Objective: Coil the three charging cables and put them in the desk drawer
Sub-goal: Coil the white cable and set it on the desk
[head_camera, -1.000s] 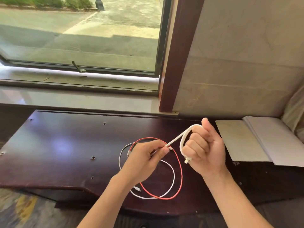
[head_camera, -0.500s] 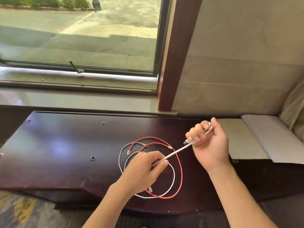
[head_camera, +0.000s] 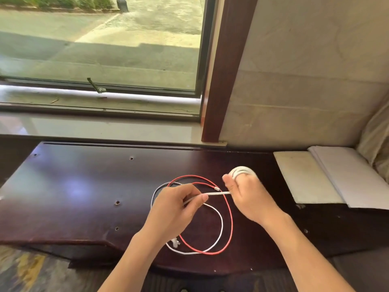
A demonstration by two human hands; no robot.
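A thick white cable (head_camera: 219, 193) stretches between my hands above the dark desk (head_camera: 73, 197). My right hand (head_camera: 250, 197) has several turns of it wound round its fingers, the coil (head_camera: 242, 171) showing above the knuckles. My left hand (head_camera: 174, 209) pinches the loose end between thumb and fingers. A red cable (head_camera: 231, 220) lies in a loose loop on the desk beneath both hands. A thin white cable (head_camera: 221, 226) lies looped inside it, its plug (head_camera: 175, 242) near my left wrist. No drawer is visible.
White sheets and a pad (head_camera: 328, 178) lie on the desk's right end. A window sill (head_camera: 101, 129) and a wooden frame post (head_camera: 223, 81) stand behind the desk. Small screw holes (head_camera: 117, 202) dot the desk's left half.
My right hand has turned and dropped, adding more turns of the thick white cable round its fingers. The stretch between my hands has shortened, and my left hand has risen slightly.
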